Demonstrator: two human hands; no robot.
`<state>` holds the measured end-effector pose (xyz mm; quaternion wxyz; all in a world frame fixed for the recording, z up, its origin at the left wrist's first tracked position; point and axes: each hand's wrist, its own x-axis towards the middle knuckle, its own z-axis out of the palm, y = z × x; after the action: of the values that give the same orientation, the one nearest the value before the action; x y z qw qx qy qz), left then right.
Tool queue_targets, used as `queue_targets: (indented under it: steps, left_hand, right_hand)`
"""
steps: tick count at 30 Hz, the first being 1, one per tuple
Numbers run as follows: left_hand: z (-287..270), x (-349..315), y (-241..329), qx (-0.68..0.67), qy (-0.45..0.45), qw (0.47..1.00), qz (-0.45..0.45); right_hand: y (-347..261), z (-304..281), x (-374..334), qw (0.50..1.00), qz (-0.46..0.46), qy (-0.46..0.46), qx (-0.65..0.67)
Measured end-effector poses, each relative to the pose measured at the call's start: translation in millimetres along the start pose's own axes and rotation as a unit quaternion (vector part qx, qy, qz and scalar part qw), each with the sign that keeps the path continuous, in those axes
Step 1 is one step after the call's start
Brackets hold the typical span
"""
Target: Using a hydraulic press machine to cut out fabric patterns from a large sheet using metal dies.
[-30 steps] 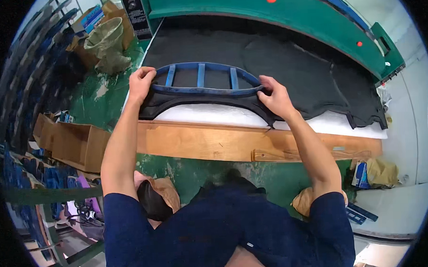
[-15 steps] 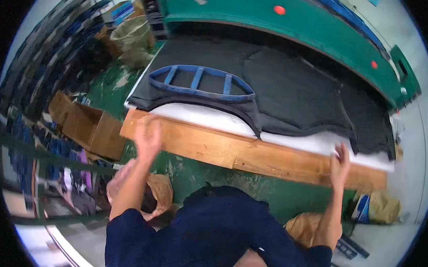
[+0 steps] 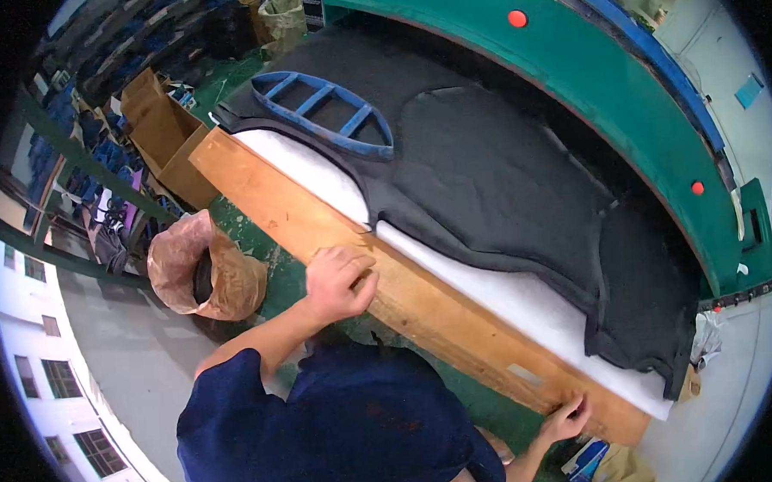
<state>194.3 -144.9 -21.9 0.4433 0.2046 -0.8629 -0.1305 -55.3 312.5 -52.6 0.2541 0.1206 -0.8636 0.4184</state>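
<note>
My left hand [image 3: 340, 284] is over the near edge of a long wooden board [image 3: 281, 207]. Its fingers curl in and nothing shows in them. Farther right, my right hand [image 3: 568, 418] is at the board's near edge, with bent fingers slightly apart and nothing visible between them. Beyond the board lies dark fabric [image 3: 495, 163] with a curved cut edge, over a white sheet [image 3: 491, 275]. On the fabric's left part rests a blue pointed-oval cutting die [image 3: 324, 110] with crossbars; neither hand touches it.
A green press beam [image 3: 568, 69] with red buttons [image 3: 517, 19] spans the far side. To the left stand an open cardboard box [image 3: 162, 134] and a brown paper bag [image 3: 206, 270]. Dark stacked material [image 3: 145, 45] fills the far left. A tan bag [image 3: 624, 470] is at lower right.
The view has turned. My left hand has moved from the board's left end to near its middle, and its fingers have curled. My right hand has drawn back to the near edge.
</note>
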Motion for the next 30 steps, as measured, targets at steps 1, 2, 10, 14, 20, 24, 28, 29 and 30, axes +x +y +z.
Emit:
queue_targets:
  steps: [1,2,10,14,20,24,28,29,30]
  left_hand:
    - [4,0,-2,0.007,0.000,1.000,-0.001]
    - [5,0,-3,0.007,-0.007,1.000,0.013]
    - [6,12,3,0.012,-0.084,0.996,0.037]
    - [8,7,-5,0.020,-0.104,0.994,0.039]
    - [12,2,-16,0.007,-0.068,0.996,0.062]
    - [19,0,-29,-0.006,-0.031,0.997,0.075]
    - [28,0,-45,-0.020,0.003,0.995,0.096]
    - [30,-1,-48,-0.019,0.013,0.994,0.104]
    - [33,-1,-51,-0.033,0.017,0.994,0.102]
  right_hand:
    - [9,0,-3,1.000,-0.020,0.010,0.004]
    - [17,2,-5,0.998,-0.033,0.020,0.047]
    - [-36,-5,14,0.982,-0.186,0.004,0.039]
    - [-36,-3,2,0.987,-0.156,0.021,-0.044]
    - [-35,13,-10,0.981,-0.165,0.099,0.022]
    - [-33,20,-16,0.982,-0.162,0.099,-0.004]
    - [-17,32,-21,0.974,-0.192,0.119,-0.033]
    - [5,31,-25,0.972,-0.198,0.122,-0.033]
    - [28,30,-29,0.986,-0.136,0.096,0.011]
